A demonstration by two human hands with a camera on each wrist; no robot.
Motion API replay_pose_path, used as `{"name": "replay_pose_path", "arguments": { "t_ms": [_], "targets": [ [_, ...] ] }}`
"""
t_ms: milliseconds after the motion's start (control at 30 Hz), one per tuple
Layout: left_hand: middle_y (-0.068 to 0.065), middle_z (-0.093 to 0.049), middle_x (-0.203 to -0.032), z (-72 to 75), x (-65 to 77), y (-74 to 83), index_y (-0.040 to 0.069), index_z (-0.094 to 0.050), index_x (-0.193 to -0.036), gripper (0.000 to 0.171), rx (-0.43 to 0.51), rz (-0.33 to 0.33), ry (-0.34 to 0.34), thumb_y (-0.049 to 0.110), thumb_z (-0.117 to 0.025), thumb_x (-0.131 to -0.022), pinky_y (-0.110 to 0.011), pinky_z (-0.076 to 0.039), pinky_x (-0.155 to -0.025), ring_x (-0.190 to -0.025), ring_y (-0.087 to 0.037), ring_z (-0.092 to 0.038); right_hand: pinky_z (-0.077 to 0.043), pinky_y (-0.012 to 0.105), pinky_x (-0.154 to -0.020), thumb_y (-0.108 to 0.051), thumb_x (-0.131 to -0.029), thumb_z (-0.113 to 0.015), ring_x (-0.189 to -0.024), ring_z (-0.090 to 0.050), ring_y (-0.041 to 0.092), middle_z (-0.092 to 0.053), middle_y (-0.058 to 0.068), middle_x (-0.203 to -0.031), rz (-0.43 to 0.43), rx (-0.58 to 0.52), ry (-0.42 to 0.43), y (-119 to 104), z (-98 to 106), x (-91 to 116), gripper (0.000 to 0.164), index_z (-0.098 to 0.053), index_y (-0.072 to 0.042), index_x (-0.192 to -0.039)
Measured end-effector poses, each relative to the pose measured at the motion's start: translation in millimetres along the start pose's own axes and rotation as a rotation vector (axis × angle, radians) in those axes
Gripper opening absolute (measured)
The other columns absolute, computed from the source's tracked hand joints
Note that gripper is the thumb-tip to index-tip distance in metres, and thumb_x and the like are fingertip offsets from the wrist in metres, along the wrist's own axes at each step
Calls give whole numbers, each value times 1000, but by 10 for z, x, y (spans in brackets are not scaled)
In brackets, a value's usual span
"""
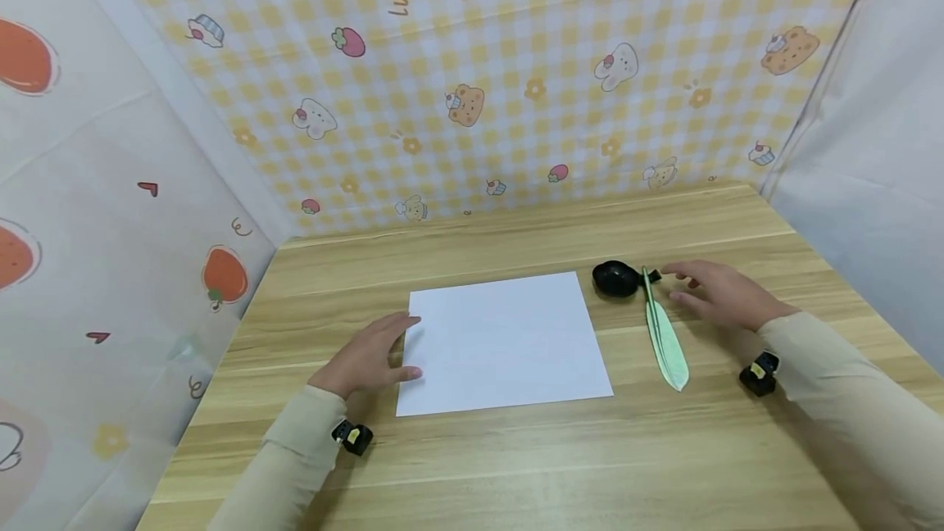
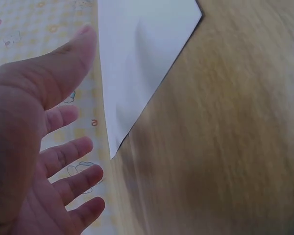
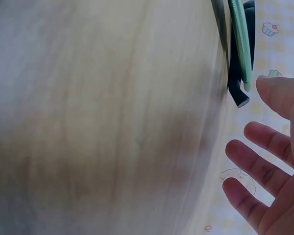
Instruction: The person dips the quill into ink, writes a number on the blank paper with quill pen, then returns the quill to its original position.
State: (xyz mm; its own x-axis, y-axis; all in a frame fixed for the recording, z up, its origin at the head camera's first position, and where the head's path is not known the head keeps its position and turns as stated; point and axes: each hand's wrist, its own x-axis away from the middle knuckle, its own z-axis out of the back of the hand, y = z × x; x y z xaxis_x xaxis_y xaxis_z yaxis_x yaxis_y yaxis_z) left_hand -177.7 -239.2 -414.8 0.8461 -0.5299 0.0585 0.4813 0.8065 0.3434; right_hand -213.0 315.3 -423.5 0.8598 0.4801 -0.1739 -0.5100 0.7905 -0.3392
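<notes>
A white sheet of paper (image 1: 505, 342) lies flat on the wooden table. My left hand (image 1: 369, 355) is over its left edge, thumb and fingers spread, holding nothing. In the left wrist view, that hand (image 2: 49, 132) appears with its fingers apart beside the paper (image 2: 142, 58). Right of the sheet lies a glossy black rounded object (image 1: 615, 279) with a short narrow end. A pale green leaf-shaped pen (image 1: 667, 347) lies with its thin stem across that narrow end. Just right of both, my right hand (image 1: 719, 293) has loosely bent fingers and grips nothing; whether its index fingertip touches the black end is unclear.
The wooden table (image 1: 501, 474) runs back to a yellow checked cloth (image 1: 509, 97) hanging behind it. A patterned white cloth (image 1: 125, 211) hangs on the left and a pale cloth (image 1: 870, 146) on the right. Each wrist wears a small black camera (image 1: 354, 437).
</notes>
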Motion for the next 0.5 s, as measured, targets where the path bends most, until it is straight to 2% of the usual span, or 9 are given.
{"name": "replay_pose_path", "arguments": {
  "t_ms": [167,333,433,500],
  "targets": [
    [-22,-36,-150,-5,-49,-23,5,-42,-145,83,-13,4,-36,44,-77,-81,-56,-29,-109,-137,-40,-34,-54,49,-76,-10,-91,-67,-90,-65,31,-63,22,-116,25,11,-13,23,-20,-48,38,-57,2,-126],
    [-24,-36,-149,-13,-88,-26,3,-42,-144,85,-18,-14,-57,44,-78,-79,-56,-29,-109,-136,-42,-33,-54,49,-77,-14,-91,-68,-91,-65,30,-63,21,-117,24,19,-50,3,-17,-87,42,-56,-1,-129],
    [-25,-36,-148,-16,-95,-17,1,-43,-143,85,-15,-24,-61,42,-79,-78,-57,-29,-109,-136,-43,-33,-55,47,-75,-15,-91,-69,-91,-65,30,-63,20,-113,53,21,-61,-12,-15,-115,42,-57,-2,-129],
    [-25,-37,-148,-16,-100,-6,1,-45,-142,84,-11,-25,-67,40,-80,-77,-56,-29,-109,-136,-42,-33,-55,44,-72,-13,-90,-70,-86,-64,25,-64,17,-110,74,38,-60,-16,-15,-125,39,-59,-3,-126]
  ]
}}
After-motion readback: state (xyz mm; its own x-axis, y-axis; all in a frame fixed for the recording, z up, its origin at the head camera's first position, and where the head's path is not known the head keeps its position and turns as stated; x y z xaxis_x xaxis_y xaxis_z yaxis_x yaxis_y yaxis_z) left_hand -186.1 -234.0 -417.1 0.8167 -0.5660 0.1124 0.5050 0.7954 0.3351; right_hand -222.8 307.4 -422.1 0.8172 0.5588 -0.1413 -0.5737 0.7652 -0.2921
